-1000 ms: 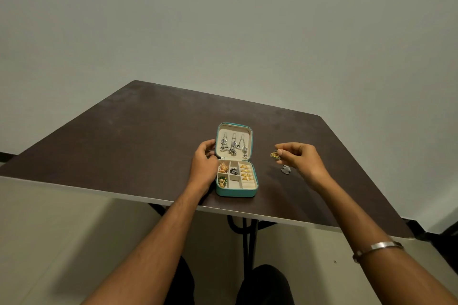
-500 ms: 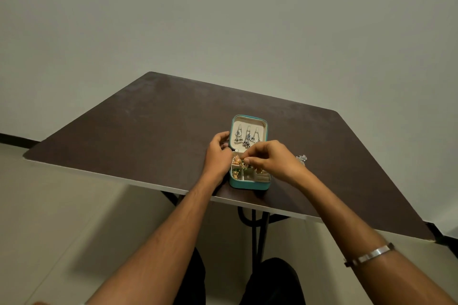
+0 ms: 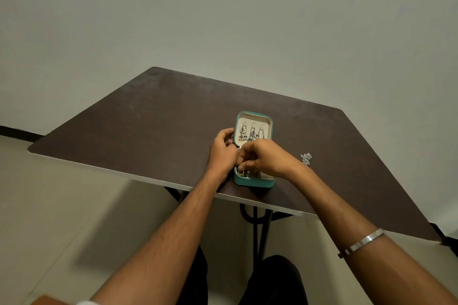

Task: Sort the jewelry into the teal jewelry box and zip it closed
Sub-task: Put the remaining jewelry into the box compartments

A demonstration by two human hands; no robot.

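1. While the teal jewelry box (image 3: 254, 182) lies open near the near edge of the dark table (image 3: 153, 116), the left hand (image 3: 221, 153) grips its left side.
2. The right hand (image 3: 262, 160) has fingers curled over the tray's near-left compartment; its grip's contents cannot be told.
3. Silver jewelry (image 3: 306, 158) lies on the table, right of the box.

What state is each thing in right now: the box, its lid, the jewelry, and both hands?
Jewelry box: unzipped, on the table.
Lid: propped up.
Hanging earrings: three, inside the lid.
Silver piece: loose on the table, right of the box.
Left hand: holds the box's left side.
Right hand: fingers curled over the tray; what they pinch is hidden.
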